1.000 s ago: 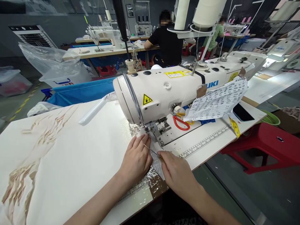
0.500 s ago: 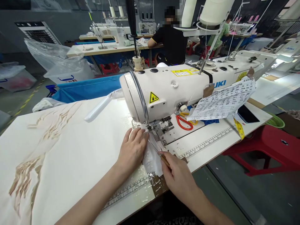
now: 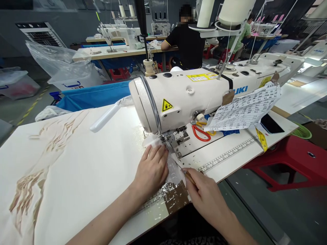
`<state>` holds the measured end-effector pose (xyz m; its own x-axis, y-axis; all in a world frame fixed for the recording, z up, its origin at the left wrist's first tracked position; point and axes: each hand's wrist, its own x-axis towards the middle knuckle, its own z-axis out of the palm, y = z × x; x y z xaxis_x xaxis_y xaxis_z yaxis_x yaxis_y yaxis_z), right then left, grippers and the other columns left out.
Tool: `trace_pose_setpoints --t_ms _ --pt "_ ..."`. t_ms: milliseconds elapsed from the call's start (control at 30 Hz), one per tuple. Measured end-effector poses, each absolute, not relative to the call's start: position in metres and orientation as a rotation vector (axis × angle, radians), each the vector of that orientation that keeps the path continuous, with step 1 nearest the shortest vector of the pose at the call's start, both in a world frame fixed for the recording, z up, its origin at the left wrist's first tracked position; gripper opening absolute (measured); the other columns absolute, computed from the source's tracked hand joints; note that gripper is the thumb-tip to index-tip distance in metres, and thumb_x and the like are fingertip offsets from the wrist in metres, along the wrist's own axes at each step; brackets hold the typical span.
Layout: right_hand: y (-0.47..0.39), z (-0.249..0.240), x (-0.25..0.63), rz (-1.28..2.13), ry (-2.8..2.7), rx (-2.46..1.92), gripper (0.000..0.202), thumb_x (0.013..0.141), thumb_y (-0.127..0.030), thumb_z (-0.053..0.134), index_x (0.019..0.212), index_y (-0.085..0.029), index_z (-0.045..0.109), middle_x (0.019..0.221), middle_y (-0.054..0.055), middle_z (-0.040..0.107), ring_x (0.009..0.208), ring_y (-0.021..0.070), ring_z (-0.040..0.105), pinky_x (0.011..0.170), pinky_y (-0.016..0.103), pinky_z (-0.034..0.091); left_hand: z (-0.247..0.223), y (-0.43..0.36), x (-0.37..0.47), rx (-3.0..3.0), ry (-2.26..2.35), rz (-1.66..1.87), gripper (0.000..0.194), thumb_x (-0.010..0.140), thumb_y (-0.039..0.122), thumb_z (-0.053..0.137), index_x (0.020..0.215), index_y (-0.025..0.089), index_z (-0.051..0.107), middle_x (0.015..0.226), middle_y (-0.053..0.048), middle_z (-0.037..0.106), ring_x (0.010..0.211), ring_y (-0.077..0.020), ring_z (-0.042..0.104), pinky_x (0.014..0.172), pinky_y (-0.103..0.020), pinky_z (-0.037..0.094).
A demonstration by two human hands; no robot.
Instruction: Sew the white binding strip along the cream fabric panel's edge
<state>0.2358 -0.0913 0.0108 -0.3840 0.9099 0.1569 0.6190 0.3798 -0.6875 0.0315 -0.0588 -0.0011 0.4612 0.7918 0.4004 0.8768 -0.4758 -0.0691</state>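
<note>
At far left, crumpled cream-edged fabric (image 3: pixel 27 194) spread over the desk (image 3: pixel 211 175). Next, a pale tube-like item (image 3: pixel 103 120), lying slantwise. Left hand (image 3: pixel 152 166): palm down, fingers nearly straight and close together, laid flat on a sheer white piece (image 3: pixel 175 173); not closed round anything visible. The sheer piece sits at the needle end of the sewing machine (image 3: pixel 199 92), part beyond the fingertips, part trailing toward the near desk edge between the two hands. A thin-shafted tool (image 3: pixel 190 177) with a wooden handle slants up and left over this piece; tip contact cannot be told. Right hand (image 3: pixel 205 190): fingers closed on the handle. Behind it, red-handled scissors (image 3: pixel 201 133) by the machine. Farther right: handwritten sheet (image 3: pixel 245 110) against the machine body, yellow measuring tape (image 3: pixel 261 139) hanging over the desk edge, dark phone (image 3: pixel 272 123), then red stool (image 3: pixel 288 154) beside the desk.
</note>
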Motion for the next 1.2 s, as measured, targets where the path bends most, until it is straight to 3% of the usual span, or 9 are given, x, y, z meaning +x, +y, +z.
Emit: trace_pose_setpoints --t_ms 200,400,933,1000,1133,1200 --pt "-0.083 0.009 0.256 0.956 -1.922 -1.32 0.024 0.102 -0.029 0.039 0.106 -0.019 0.06 0.066 -0.002 0.06 0.059 0.0164 0.059 0.06 0.026 0.047 0.0 -0.062 0.034 -2.437 -1.449 -0.441 0.043 0.1 0.031 0.036 0.124 0.006 0.063 0.129 -0.014 0.064 0.123 -0.0294 0.054 0.112 -0.049 0.035" --pt "-0.082 0.01 0.259 1.033 -1.887 -1.301 0.026 0.103 -0.031 0.039 0.11 -0.018 0.06 0.067 -0.002 0.061 0.059 0.0153 0.059 0.059 0.024 0.046 -0.002 -0.063 0.034 -2.449 -1.414 -0.425 0.042 0.094 0.018 0.036 0.125 0.004 0.062 0.129 -0.016 0.063 0.121 -0.0301 0.056 0.11 -0.05 0.037" --pt "-0.085 0.008 0.258 0.976 -1.868 -1.318 0.026 0.101 -0.032 0.042 0.112 -0.018 0.062 0.066 -0.001 0.063 0.059 0.0166 0.06 0.058 0.025 0.049 -0.002 -0.065 0.036 -2.453 -1.444 -0.416 0.042 0.098 0.025 0.037 0.127 0.006 0.061 0.131 -0.016 0.062 0.122 -0.0296 0.054 0.111 -0.049 0.037" --pt "-0.085 0.008 0.258 0.96 -1.861 -1.33 0.027 0.101 -0.033 0.043 0.112 -0.018 0.063 0.07 0.001 0.065 0.062 0.0176 0.063 0.062 0.026 0.052 -0.002 -0.065 0.037 -2.451 -1.446 -0.41 0.042 0.098 0.025 0.037 0.127 0.006 0.06 0.131 -0.016 0.062 0.122 -0.0292 0.055 0.111 -0.049 0.037" --pt "-0.088 0.003 0.259 0.964 -1.808 -1.341 0.028 0.1 -0.036 0.047 0.117 -0.02 0.062 0.09 0.006 0.07 0.091 0.0216 0.069 0.076 0.027 0.056 -0.002 -0.065 0.037 -2.447 -1.441 -0.418 0.042 0.098 0.025 0.037 0.126 0.005 0.06 0.13 -0.016 0.062 0.122 -0.0287 0.055 0.111 -0.048 0.037" --pt "-0.09 0.001 0.259 0.977 -1.764 -1.326 0.03 0.101 -0.037 0.048 0.125 -0.022 0.058 0.087 0.004 0.067 0.087 0.0199 0.068 0.073 0.025 0.056 -0.002 -0.065 0.037 -2.447 -1.445 -0.42 0.042 0.098 0.025 0.037 0.127 0.005 0.06 0.13 -0.016 0.062 0.122 -0.0291 0.054 0.111 -0.048 0.037"
